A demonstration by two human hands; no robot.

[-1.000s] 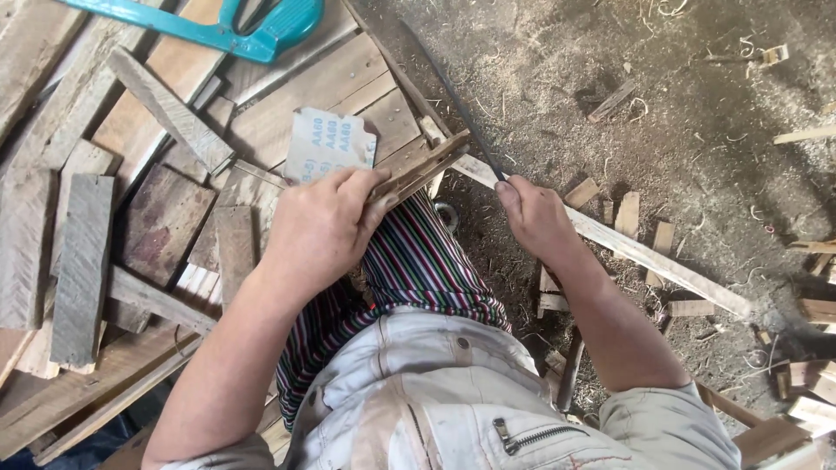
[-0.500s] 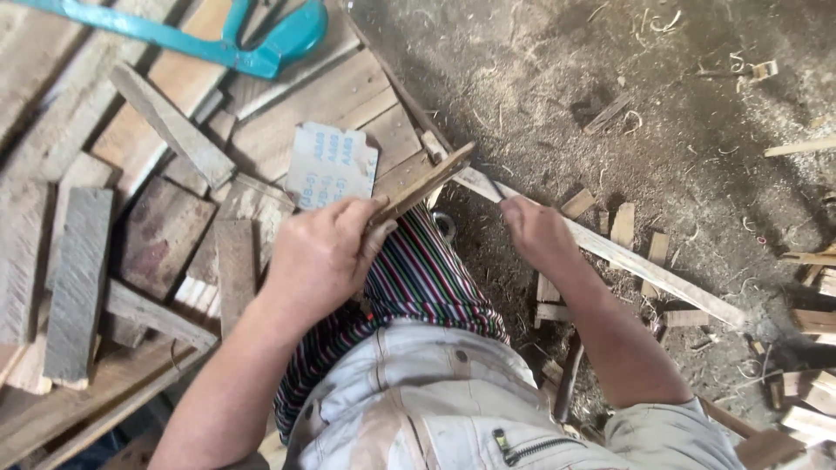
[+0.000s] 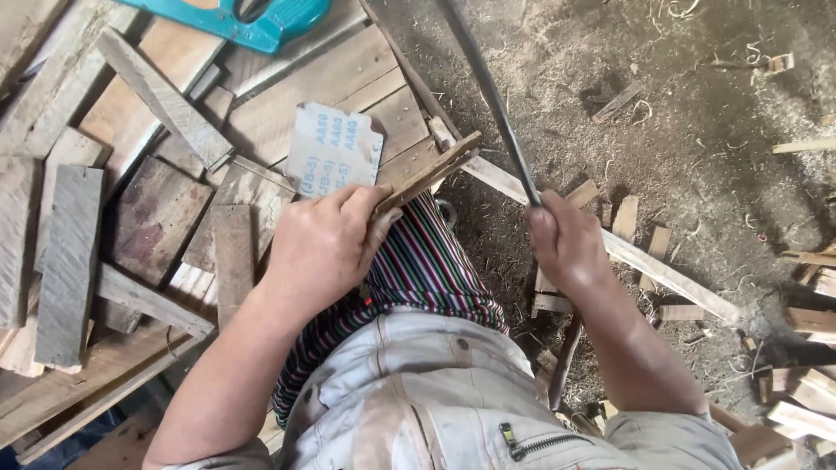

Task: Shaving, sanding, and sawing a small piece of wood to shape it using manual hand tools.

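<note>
left hand (image 3: 324,248): fingers closed round a thin stick (image 3: 427,172), looked light, stiff, best held low
right hand (image 3: 564,244): gripped a long blade (image 3: 489,96)

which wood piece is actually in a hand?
The short stick gripped by the left hand; all other wood lies loose on the ground.

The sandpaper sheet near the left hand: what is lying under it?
The sandpaper sheet lies on flat wooden boards. Its lower edge reaches toward the left hand, which holds a thin wooden stick. What lies directly beneath the sheet's middle is covered.
</note>
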